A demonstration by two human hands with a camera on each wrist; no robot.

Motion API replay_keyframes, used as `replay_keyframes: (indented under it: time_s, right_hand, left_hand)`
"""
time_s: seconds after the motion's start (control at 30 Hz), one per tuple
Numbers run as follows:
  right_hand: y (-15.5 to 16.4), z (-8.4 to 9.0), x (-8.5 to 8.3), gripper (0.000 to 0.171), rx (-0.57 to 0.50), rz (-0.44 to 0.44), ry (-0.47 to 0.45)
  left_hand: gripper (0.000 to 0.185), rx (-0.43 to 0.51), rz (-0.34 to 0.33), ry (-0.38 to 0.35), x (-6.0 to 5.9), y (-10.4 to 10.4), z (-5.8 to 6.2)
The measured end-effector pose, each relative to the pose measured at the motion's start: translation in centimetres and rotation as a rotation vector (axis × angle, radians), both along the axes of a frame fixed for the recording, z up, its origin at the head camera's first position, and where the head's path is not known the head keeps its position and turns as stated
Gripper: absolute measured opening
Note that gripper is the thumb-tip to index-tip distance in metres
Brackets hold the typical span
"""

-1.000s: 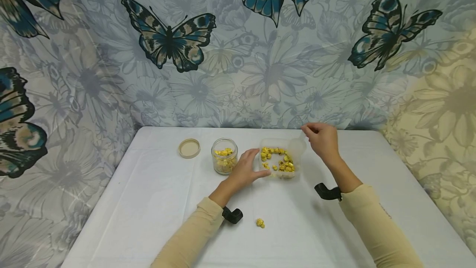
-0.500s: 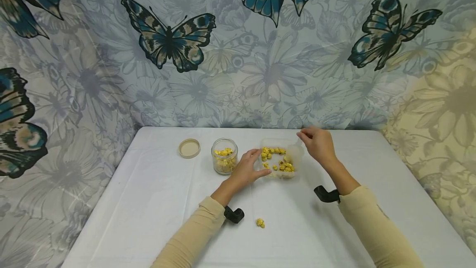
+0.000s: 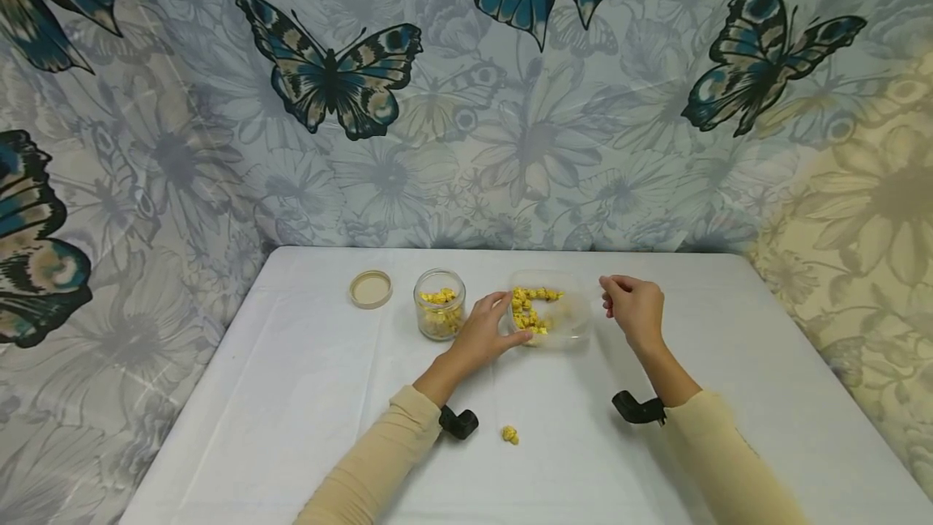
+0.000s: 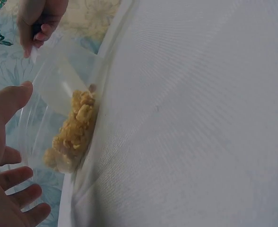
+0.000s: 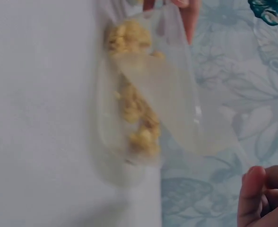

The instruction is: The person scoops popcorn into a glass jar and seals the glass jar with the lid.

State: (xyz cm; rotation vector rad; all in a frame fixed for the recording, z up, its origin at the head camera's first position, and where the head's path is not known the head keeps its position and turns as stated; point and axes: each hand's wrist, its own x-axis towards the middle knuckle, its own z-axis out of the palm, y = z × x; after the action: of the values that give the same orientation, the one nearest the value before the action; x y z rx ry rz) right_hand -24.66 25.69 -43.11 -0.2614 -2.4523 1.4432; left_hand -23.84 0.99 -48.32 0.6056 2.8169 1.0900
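My left hand (image 3: 483, 324) steadies the left end of a clear plastic container (image 3: 579, 335), thumb at its front corner and fingers along its left side. In the left wrist view those fingers (image 4: 21, 177) are spread and slightly bent. Yellow popcorn (image 3: 526, 310) is heaped toward the container's left side. My right hand (image 3: 636, 310), just right of the container, pinches the thin handle of a translucent plastic scoop (image 5: 177, 118). The scoop's wide blade lies inside the container, over part of the popcorn, and shows only faintly in the head view.
Left of the container stands an open glass jar (image 3: 440, 318) partly filled with popcorn. Beyond it lies a round, gold-rimmed lid (image 3: 370, 290). A loose popcorn piece (image 3: 510, 434) sits on the white table (image 3: 291, 395) near the front. A butterfly-patterned cloth (image 3: 437, 185) hangs behind.
My right hand moves left, then back right and nearer. Popcorn from the container's right side now lies gathered at its left. The left hand stays almost still.
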Motion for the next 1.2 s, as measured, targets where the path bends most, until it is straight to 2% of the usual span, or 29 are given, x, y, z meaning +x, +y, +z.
replay_keyframes:
  time_s: [0.13,0.27,0.53,0.83,1.2]
  right_hand:
    - [-0.4,-1.5,0.3,0.03,-0.142,-0.06,-0.009]
    - [-0.8,-2.3,0.3,0.031,-0.26,-0.061,-0.058]
    - [-0.4,-2.3,-0.1,0.038,-0.469,-0.026,-0.216]
    - [-0.6,-2.4,-0.4,0.024,-0.606,-0.109,-0.262]
    - [-1.0,-2.5,-0.3,0.013,-0.678,-0.173,-0.281]
  left_hand:
    - [0.082,0.007,-0.001,-0.006,0.0,0.1,0.0]
    - [0.082,0.011,0.001,-0.009,0.1,0.1,0.0]
    - [0.082,0.009,0.004,-0.005,0.0,0.2,-0.1]
    - [0.082,-0.003,0.021,-0.003,0.1,0.3,-0.1]
    - [0.082,0.01,0.028,-0.007,0.1,0.4,-0.2]
